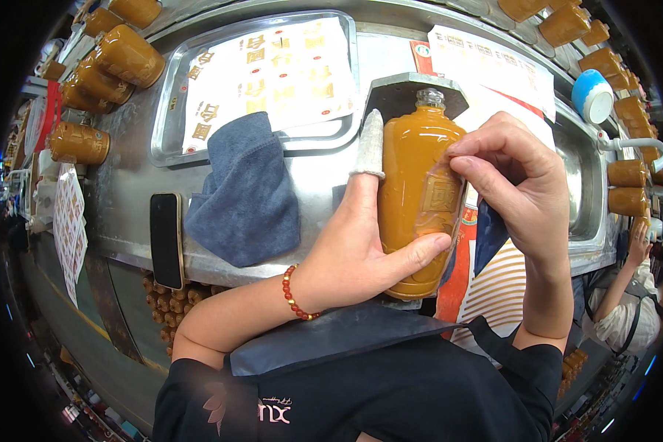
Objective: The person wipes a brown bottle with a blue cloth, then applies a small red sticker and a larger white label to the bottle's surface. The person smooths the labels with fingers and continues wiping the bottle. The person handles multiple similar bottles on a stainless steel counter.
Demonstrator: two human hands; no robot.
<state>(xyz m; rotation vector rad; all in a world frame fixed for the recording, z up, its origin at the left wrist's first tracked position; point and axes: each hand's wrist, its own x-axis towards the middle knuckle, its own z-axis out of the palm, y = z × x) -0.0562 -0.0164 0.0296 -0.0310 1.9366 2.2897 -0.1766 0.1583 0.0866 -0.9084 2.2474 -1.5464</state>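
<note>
Far left, amber bottles (118, 59) lie on their sides in a row along the steel bench (125, 221), probably parked there within reach. Next, a dark phone (166, 239) sits at the bench edge, and a blue cloth (247, 191) lies draped half over a shallow steel tray (171, 103) that holds a white sheet of gold labels (272, 70).

In the middle, your left hand (346, 250) wraps the bottle (414, 177) from its left side, thumb across the lower front, the cloth-capped index finger (370, 144) stretched up beside it, likely to steady it. The bottle lies neck away from you, its clear neck resting in a notched metal bracket (394, 92).

Your right hand (519, 184) is narrowed to a pinch, fingertips pressing a see-through label (438, 202) onto the bottle's front; a dark blue cloth (490, 236) is tucked under the palm.

Far right, more bottles (626, 184) and a blue-capped white tub (593, 96).
</note>
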